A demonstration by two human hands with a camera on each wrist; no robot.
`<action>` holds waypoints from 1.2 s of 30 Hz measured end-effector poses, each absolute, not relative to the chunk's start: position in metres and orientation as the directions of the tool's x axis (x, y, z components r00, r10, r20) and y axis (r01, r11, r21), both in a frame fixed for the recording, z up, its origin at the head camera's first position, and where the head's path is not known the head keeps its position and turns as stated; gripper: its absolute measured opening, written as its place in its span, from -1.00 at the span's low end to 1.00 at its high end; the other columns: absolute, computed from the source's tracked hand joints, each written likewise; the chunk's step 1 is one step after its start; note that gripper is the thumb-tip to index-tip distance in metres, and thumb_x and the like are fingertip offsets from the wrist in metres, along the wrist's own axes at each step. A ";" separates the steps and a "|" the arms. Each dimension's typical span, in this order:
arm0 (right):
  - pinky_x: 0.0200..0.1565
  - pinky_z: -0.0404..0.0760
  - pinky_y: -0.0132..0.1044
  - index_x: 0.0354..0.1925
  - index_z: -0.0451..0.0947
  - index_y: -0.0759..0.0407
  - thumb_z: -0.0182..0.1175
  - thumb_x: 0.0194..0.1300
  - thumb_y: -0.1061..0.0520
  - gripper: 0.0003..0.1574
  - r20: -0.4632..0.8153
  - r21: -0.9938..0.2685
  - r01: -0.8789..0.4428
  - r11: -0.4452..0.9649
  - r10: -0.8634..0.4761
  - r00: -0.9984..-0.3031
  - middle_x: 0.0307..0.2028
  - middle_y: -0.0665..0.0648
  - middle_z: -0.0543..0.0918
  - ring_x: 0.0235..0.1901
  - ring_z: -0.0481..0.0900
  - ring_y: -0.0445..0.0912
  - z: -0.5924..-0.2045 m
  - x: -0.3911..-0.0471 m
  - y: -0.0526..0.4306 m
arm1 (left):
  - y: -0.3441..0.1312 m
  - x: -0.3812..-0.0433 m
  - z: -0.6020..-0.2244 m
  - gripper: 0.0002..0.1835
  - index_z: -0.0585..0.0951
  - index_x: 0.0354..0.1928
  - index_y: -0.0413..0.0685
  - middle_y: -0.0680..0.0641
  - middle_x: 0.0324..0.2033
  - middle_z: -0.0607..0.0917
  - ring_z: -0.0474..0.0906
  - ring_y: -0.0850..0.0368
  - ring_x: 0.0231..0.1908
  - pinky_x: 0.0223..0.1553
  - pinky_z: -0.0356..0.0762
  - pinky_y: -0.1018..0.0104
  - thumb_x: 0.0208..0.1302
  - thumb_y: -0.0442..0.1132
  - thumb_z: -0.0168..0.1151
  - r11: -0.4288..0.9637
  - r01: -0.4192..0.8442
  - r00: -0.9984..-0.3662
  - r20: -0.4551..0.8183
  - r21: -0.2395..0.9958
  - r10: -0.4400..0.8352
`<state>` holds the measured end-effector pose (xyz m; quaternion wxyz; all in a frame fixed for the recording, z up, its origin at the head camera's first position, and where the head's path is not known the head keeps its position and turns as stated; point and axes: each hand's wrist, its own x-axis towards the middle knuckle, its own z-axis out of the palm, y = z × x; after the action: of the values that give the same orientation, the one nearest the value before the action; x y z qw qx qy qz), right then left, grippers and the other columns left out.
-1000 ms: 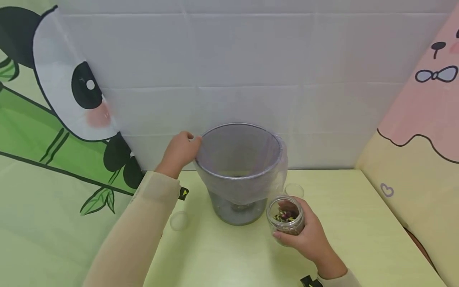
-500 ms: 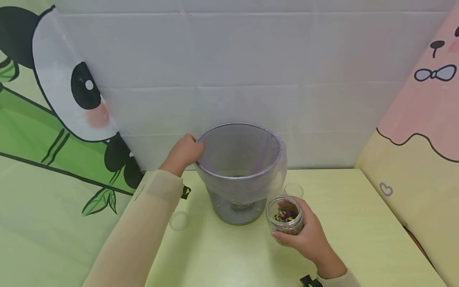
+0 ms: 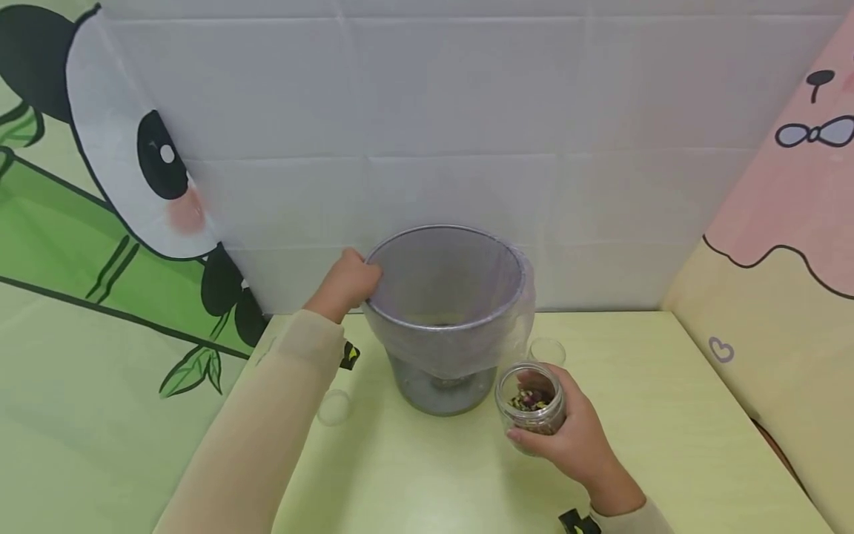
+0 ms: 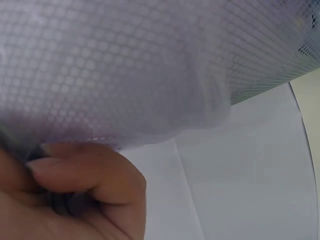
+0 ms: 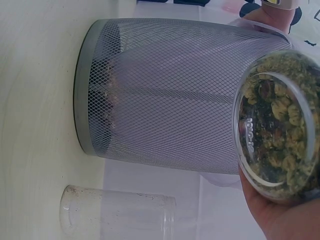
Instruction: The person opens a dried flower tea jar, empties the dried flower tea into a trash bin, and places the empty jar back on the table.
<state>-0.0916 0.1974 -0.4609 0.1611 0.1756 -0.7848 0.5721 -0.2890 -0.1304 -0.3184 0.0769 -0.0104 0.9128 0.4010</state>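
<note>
A grey mesh wastebasket stands upright on the table, lined with a thin, pale purple bin liner folded over its rim. My left hand grips the rim at the left side, over the liner. In the left wrist view its fingers curl in at the liner's edge. My right hand holds an open clear jar in front and to the right of the wastebasket. Dried flower tea shows inside it, with yellowish buds and dark red bits visible through the jar's bottom.
An empty clear jar stands right of the wastebasket, just behind the held one. A clear round piece lies left on the pale table. White cloth hangs close behind, with printed panels on both sides.
My left hand has shifted slightly right and down, its fingers now over the wastebasket's rim. The right hand keeps the jar at the same place.
</note>
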 end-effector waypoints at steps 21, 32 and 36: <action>0.03 0.60 -0.30 0.38 0.38 0.03 0.67 -0.07 0.24 0.08 0.421 -0.856 -0.423 0.297 -0.072 -0.904 0.12 0.12 0.61 0.07 0.60 -0.06 -0.461 -0.092 0.197 | -0.132 -0.292 -0.323 -0.46 0.22 0.37 -0.42 -0.26 -0.08 0.54 0.50 -0.16 -0.08 0.04 0.49 -0.04 0.47 -0.23 -0.18 0.767 -0.045 -0.993 -0.114 0.640 0.037; 0.04 0.57 -0.35 0.37 0.40 0.06 0.66 -0.08 0.30 0.07 0.448 -0.850 -0.442 0.286 -0.050 -0.893 0.12 0.13 0.60 0.07 0.57 -0.06 -0.461 -0.095 0.200 | -0.129 -0.292 -0.327 -0.45 0.21 0.39 -0.41 -0.29 -0.03 0.52 0.50 -0.18 -0.03 0.14 0.45 -0.08 0.49 -0.20 -0.27 0.743 -0.033 -0.993 -0.108 0.669 0.053; 0.04 0.56 -0.39 0.36 0.40 0.09 0.66 -0.09 0.31 0.07 0.467 -0.842 -0.459 0.284 -0.045 -0.883 0.12 0.14 0.60 0.08 0.57 -0.06 -0.459 -0.096 0.202 | -0.128 -0.292 -0.326 -0.42 0.17 0.43 -0.42 -0.30 0.01 0.51 0.49 -0.18 -0.02 0.13 0.45 -0.08 0.49 -0.21 -0.29 0.744 -0.032 -0.992 -0.115 0.668 0.060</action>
<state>-0.0960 0.2020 -0.4593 0.1799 0.1613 -0.7809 0.5760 -0.2919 -0.1285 -0.3263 0.0645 0.0077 0.9315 0.3580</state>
